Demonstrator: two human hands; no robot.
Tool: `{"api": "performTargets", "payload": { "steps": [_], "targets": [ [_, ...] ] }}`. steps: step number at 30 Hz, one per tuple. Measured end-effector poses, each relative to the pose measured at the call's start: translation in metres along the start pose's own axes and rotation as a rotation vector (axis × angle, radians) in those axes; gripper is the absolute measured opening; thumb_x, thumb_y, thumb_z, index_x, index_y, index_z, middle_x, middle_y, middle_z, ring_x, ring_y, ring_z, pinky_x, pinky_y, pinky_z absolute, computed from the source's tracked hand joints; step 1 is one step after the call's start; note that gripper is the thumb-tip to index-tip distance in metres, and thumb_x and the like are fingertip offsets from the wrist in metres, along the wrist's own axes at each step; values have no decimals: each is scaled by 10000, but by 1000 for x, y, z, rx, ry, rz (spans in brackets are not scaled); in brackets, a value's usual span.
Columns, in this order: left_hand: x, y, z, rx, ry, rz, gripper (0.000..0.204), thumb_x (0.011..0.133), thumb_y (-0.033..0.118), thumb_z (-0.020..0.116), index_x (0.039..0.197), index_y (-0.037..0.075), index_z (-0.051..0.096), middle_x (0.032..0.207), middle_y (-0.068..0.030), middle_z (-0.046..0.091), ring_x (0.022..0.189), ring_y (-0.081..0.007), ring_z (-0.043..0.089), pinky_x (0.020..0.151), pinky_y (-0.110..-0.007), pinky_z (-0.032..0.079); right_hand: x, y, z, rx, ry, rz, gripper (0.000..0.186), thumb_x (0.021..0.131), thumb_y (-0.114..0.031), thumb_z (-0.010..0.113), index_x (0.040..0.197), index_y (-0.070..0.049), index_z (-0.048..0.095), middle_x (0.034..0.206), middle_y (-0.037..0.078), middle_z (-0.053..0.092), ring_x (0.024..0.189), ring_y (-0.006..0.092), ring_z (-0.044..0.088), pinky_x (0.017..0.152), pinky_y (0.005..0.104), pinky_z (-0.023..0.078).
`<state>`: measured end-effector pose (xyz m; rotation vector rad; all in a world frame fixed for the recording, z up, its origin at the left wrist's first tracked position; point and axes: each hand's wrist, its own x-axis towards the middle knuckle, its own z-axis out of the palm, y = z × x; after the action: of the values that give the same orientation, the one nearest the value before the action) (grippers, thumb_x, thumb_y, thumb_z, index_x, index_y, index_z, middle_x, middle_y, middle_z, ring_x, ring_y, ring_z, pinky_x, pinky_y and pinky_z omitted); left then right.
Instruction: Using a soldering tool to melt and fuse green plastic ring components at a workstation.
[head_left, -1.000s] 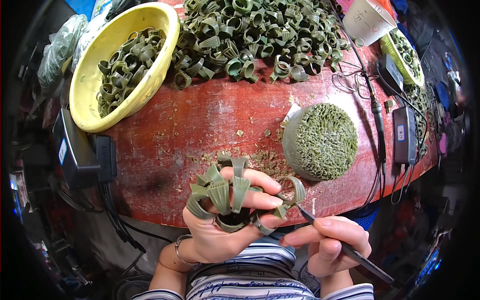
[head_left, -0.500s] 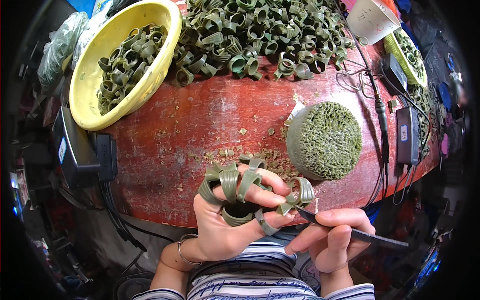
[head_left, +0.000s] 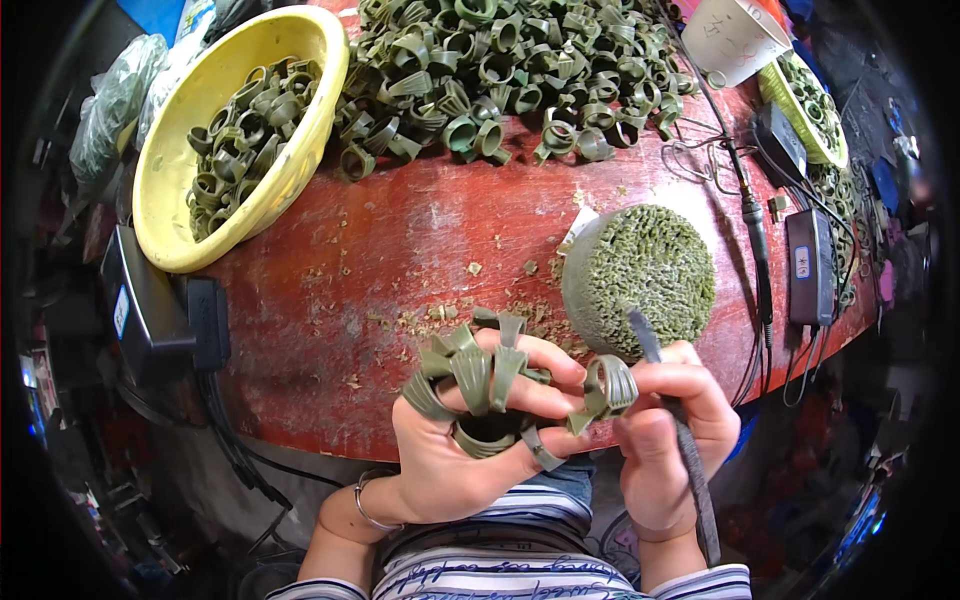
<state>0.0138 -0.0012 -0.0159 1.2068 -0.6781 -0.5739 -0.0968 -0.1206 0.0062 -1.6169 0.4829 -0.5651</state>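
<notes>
Several olive-green rings, perhaps wax or plastic, are looped over the fingers of my left hand [head_left: 460, 460]. Its thumb and fingertips pinch one more ring with a ribbed face [head_left: 612, 388] in front of my body. My right hand [head_left: 668, 440] is closed around a slim dark strip-like tool [head_left: 688, 460], its flat grey tip pointing up and away. Its index fingertip is right beside the pinched ring; whether they touch I cannot tell. Just beyond the hands stands a round green block [head_left: 650, 270] with a rough, crumbly-looking top, partly behind the tool's tip.
A large heap of green rings [head_left: 500, 70] covers the far side of the red table [head_left: 300, 330]. More lie in a tilted yellow basin [head_left: 155, 200] at left and a yellow-green basket [head_left: 830, 150] at right. A white cup [head_left: 735, 40], dark adapters [head_left: 810, 265] and cables stand at right; shavings lie mid-table.
My right hand has swung the tool's tip from the pinched ring up and away, so the tool now stands steeply. Its fingers are closer to the ring. The view has shifted slightly.
</notes>
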Motion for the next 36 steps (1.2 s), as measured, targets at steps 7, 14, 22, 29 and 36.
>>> {"api": "performTargets", "payload": {
  "steps": [7,14,22,29,36],
  "targets": [
    [4,11,12,-481,136,-454,450,648,-1,759,1062,-8,584,1065,-113,582,831,-144,596,762,-271,480,9,-1,-3,-450,32,-462,293,649,35,727,921,-17,629,780,75,540,640,169,545,540,249,442],
    [9,6,11,-372,-39,-511,393,712,35,723,1081,2,590,910,-45,636,832,-76,575,731,-216,468,9,2,-21,-751,-87,-695,403,554,82,698,941,-17,648,805,73,527,703,205,570,590,282,474],
    [6,-2,14,-516,39,-493,143,732,-29,656,867,-23,609,995,-141,576,805,-199,620,645,-286,544,33,11,-72,-730,179,-529,193,779,60,533,947,28,621,751,123,608,624,198,567,585,278,469],
    [8,-1,16,-644,191,-297,100,772,-27,564,871,-26,579,1018,-182,545,802,-251,629,605,-307,558,82,49,-135,-922,463,-192,154,836,-41,567,981,-26,616,851,164,628,753,181,619,682,269,458],
    [7,-6,13,-644,155,-253,111,767,-36,546,867,-36,594,1039,-204,523,816,-235,616,547,-271,549,89,60,-146,-704,268,-105,268,790,-47,646,1045,20,597,732,13,582,638,67,530,596,200,424]
  ]
}}
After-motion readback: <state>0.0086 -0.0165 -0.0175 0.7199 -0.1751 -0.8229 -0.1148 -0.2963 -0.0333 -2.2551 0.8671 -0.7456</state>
